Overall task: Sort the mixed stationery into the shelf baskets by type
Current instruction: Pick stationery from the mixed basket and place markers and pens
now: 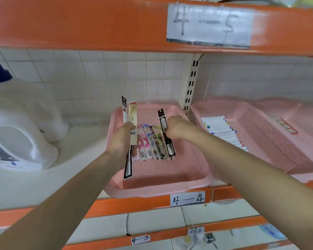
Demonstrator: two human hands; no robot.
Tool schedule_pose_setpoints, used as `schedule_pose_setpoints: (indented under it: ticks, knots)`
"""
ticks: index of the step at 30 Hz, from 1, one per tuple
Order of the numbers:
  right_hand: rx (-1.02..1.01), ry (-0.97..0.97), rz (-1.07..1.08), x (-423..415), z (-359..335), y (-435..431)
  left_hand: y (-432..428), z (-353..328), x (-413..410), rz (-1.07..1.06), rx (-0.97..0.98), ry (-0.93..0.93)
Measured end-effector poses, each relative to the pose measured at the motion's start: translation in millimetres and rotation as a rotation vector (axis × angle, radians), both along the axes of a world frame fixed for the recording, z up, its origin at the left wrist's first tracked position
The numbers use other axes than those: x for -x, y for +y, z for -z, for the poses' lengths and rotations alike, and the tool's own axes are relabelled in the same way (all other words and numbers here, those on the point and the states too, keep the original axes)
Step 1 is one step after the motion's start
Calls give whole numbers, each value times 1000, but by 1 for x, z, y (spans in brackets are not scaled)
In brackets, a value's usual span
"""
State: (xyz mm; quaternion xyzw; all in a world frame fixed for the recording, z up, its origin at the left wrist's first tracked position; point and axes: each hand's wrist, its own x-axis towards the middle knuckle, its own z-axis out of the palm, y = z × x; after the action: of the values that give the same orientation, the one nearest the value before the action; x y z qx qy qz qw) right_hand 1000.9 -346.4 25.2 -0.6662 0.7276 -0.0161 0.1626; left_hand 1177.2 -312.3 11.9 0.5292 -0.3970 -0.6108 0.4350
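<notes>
Pinching black packet in right hand.

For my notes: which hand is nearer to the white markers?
Right. The right hand lies just left of the white markers; the left hand is farther left.

A white paper label taped on the orange metal shelf beam above the pink perforated plastic basket reads "4—5" in handwriting. Just below the basket's front rim, a smaller white label on the orange shelf edge reads "4—4". Further below the basket, a third white label reads "4—3". A barcode shows on the beige narrow packet pinched in the left hand over the basket's left side. Its other print, and that on the black narrow packet gripped by the right hand, is too small to read.
</notes>
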Motion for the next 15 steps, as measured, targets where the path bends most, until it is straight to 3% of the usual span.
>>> schedule_pose_setpoints:
  ticks: [4, 12, 15]
  knots:
    - [-167, 296, -49, -10, 9, -1, -2, 0, -4, 47, -39, 47]
    - [-70, 384, -1, -9, 34, -2, 0, 3, -5, 95, -4, -52]
    - [25, 292, -11, -6, 28, -3, 3, 0, -4, 115, -11, -57]
